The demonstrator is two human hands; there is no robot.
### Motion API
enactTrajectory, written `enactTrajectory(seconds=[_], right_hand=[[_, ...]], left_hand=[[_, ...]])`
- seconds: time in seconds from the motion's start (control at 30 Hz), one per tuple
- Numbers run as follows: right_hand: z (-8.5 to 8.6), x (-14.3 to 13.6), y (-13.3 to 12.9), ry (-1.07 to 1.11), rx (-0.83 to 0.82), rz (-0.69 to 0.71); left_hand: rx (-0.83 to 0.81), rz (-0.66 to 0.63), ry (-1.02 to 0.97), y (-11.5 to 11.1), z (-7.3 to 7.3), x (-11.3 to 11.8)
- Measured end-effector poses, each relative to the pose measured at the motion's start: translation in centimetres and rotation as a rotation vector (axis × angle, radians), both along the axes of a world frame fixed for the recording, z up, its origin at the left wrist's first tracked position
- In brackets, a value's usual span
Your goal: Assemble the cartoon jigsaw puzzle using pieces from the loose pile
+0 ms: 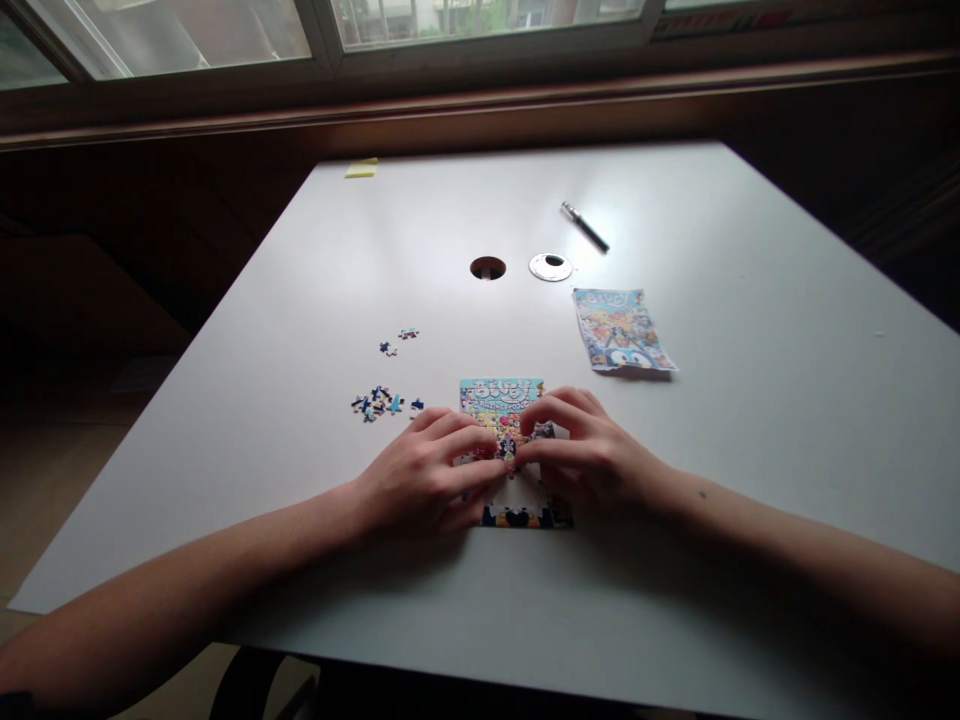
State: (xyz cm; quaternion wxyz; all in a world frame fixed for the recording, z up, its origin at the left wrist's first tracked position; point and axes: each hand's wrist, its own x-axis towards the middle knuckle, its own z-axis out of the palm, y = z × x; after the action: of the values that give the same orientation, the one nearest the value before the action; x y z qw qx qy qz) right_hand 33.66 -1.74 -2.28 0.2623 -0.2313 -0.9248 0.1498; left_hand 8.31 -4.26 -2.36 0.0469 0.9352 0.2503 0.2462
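A small jigsaw puzzle (501, 392) with a colourful cartoon picture and a pale blue top lies in its frame near the table's front edge. Bare backing shows in its lower middle. My left hand (431, 465) rests over the puzzle's left side, fingers curled, with fingertips at a dark jigsaw piece (508, 450). From the other side my right hand (592, 445) reaches in, its bent fingers touching the same spot. The fingers partly cover the piece and both sides of the puzzle. Left of my left hand lies a small pile of loose jigsaw pieces (377, 403).
A creased picture sheet (622, 330) lies to the right behind the puzzle. Farther back are a dark pen (585, 227), a round metal cover (551, 267) and a cable hole (488, 268). A yellow sticky note (361, 168) is at the white table's (247, 420) far left edge.
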Motion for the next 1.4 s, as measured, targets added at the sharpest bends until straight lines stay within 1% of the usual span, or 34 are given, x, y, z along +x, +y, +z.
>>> enactTrajectory(seconds=[0.3,0.43,0.6,0.8,1.0,1.4], right_hand=[[0.28,-0.08,-0.11,-0.019,0.001,0.024],[0.22,-0.01,-0.11,-0.045,-0.005,0.013],[0.17,0.07,-0.09,-0.046,-0.012,0.031],[0.07,0.06,-0.05,-0.068,-0.04,-0.001],[0.14,0.11,-0.05,-0.071,-0.041,0.037],[0.1,0.13,0.04,-0.075,-0.052,0.056]], left_hand=[[-0.004,0.001,0.028,0.0,0.02,-0.01],[-0.003,0.002,0.04,-0.07,0.01,0.04],[-0.005,0.0,0.042,-0.02,-0.13,-0.03],[-0.012,-0.001,0.035,-0.01,-0.15,-0.05],[-0.015,0.0,0.039,-0.06,-0.04,-0.02],[-0.01,0.001,0.056,-0.01,-0.04,0.0]])
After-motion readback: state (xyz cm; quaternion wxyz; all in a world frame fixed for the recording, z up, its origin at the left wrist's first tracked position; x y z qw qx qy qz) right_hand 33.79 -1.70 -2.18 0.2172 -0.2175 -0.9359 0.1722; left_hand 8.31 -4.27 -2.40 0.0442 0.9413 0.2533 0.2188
